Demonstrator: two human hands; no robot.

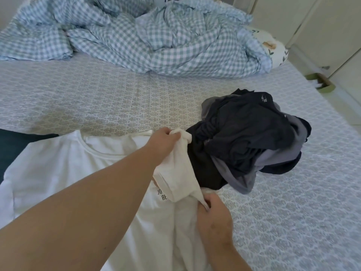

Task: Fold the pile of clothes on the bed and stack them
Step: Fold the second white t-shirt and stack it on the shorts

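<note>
A white T-shirt [58, 165] with small black lettering lies spread face up on the bed, its collar toward the far side. My left hand [166, 138] reaches across it and grips the shirt's right shoulder and sleeve, lifted off the bed. My right hand [214, 214] pinches the same side edge lower down, near the front. A pile of dark navy and grey clothes [252, 141] sits crumpled just right of the shirt, touching the lifted sleeve.
A rumpled blue-and-white checked duvet [136, 36] covers the far part of the bed. The patterned grey sheet [97, 102] lies between it and the shirt. A dark cloth [11, 145] shows at the left edge. White cupboard doors [322, 26] stand at the right.
</note>
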